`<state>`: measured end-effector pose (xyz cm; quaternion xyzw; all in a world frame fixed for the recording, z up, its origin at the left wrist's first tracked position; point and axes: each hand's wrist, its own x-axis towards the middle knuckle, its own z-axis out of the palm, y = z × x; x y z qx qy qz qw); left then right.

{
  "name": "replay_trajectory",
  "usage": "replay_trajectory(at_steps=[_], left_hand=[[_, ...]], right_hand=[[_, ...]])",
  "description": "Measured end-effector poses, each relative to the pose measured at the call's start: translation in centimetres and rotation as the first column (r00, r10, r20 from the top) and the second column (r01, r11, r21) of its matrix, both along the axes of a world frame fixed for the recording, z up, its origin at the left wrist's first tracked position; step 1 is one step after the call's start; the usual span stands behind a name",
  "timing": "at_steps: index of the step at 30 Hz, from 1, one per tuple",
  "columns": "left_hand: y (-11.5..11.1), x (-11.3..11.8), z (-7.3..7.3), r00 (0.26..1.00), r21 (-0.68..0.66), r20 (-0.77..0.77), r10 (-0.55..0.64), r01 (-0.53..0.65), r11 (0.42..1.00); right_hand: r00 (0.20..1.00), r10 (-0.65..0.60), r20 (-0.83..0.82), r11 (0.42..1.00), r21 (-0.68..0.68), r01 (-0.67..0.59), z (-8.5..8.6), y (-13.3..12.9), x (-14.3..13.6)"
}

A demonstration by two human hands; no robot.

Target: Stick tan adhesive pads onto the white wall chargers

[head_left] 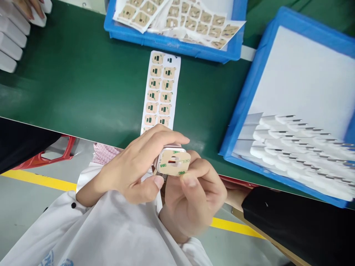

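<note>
My left hand (130, 166) is closed around a small white plastic housing (161, 158), its square end turned up toward me. On that end lies a tan 3M adhesive pad (166, 168) with green print and cut-outs in its middle. With thumb and forefinger, my right hand (196, 192) pinches the pad's right edge, which extends past the housing. Most of the housing is hidden by my left fingers. Just beyond my hands, a white sheet of adhesive pads (160, 90) lies on the green table (83, 85); one spot at its top right lacks a tan pad.
A blue bin (172, 45) holding more pad sheets stands at the back. To the right, a blue tray (249, 92) contains rows of white parts (294, 155) with metal tips. White housings (12, 44) and another person's hand (29, 9) are at upper left.
</note>
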<state>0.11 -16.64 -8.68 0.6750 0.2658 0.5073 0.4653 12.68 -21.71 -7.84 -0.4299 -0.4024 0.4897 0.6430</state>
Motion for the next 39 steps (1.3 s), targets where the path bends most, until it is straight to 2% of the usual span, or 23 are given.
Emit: replay_trajectory(at_steps=[6, 17, 27, 34, 39], left_hand=[[-0.01, -0.06, -0.07, 0.999, 0.016, 0.032, -0.014, 0.013, 1.0], [-0.08, -0.09, 0.05, 1.0, 0.038, -0.026, 0.009, -0.008, 0.999], [-0.34, -0.01, 0.09, 0.999, -0.002, -0.034, 0.027, -0.027, 1.0], [0.06, 0.56, -0.18, 0.993, 0.113, -0.024, 0.112, -0.109, 0.988], [0.16, 0.73, -0.34, 0.989, 0.153, -0.025, 0.147, -0.141, 0.978]], right_hand=[[0.996, -0.003, 0.091, 0.999, -0.034, 0.006, 0.18, -0.12, 0.04], [0.994, -0.014, 0.106, 1.0, -0.005, 0.014, 0.39, -0.24, -0.16], [0.991, -0.055, 0.122, 0.998, 0.034, 0.051, 0.34, -0.25, -0.29], [0.978, -0.061, 0.199, 0.997, 0.048, 0.052, 0.61, -0.21, -0.33], [0.963, -0.115, 0.243, 0.992, 0.079, 0.099, 0.57, 0.0, -0.55]])
